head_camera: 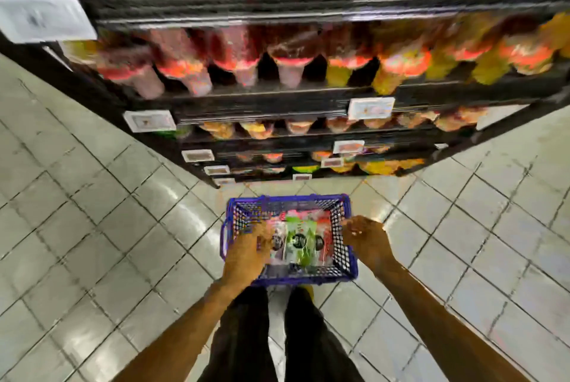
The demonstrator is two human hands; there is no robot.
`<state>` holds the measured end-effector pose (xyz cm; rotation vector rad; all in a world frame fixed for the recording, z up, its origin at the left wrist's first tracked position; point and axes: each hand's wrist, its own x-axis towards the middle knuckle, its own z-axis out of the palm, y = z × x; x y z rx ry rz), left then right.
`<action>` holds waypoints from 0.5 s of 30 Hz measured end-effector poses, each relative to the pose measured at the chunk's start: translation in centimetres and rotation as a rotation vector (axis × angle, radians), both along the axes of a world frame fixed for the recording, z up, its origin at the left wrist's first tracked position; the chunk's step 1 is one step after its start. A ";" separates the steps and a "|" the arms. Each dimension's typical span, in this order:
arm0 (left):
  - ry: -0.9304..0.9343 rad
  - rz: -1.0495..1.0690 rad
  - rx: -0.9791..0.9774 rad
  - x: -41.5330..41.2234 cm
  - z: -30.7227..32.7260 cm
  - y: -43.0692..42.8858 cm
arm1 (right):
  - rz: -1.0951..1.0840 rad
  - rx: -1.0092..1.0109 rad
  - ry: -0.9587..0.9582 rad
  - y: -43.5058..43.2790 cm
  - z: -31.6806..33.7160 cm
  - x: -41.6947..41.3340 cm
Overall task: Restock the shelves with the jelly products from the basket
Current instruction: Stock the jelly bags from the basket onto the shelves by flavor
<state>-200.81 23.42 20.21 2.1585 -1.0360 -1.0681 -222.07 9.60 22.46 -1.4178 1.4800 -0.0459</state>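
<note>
Currently, I read one head view, looking down, with motion blur across most of it.

1. Basket (290, 198): blue, mesh-walled. It stands on the tiled floor (92, 212), just in front of the person's legs (308, 335) and near the foot of the shelves (277, 98).
2. Packs (297, 241): the jelly packs lie inside the basket, side by side. I see a green one in the middle, a red one on its right and a darker one on its left. Label text is too blurred to read.
3. Left hand (246, 247): it reaches down into the left half of the basket, back of the hand towards the camera. Its fingers (266, 239) lie at the darker pack. I cannot tell whether they grip it or only touch it.
4. Right hand (367, 238): it sits over the right wall of the basket, knuckles up and fingers bent downward. I cannot tell whether they hold the wall, a pack or nothing.
5. Shelves: a black unit of several tiers, running across the top of the view. Rows of red, pink and yellow bottles (240, 54) fill the upper tier, and smaller items fill the tiers below. White tags (371, 108) are fixed to the shelf edges.
</note>
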 end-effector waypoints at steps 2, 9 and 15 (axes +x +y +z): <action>0.027 0.090 0.059 -0.9 -4.7 1.1 | -0.033 0.034 0.006 0.7 -5.0 -0.5; 0.007 0.238 0.273 -2.4 -20.6 2.6 | -0.073 0.153 0.135 2.2 -22.2 -1.0; 0.090 0.182 0.490 -1.4 -35.9 3.2 | 0.031 0.195 0.293 2.6 -36.9 -0.8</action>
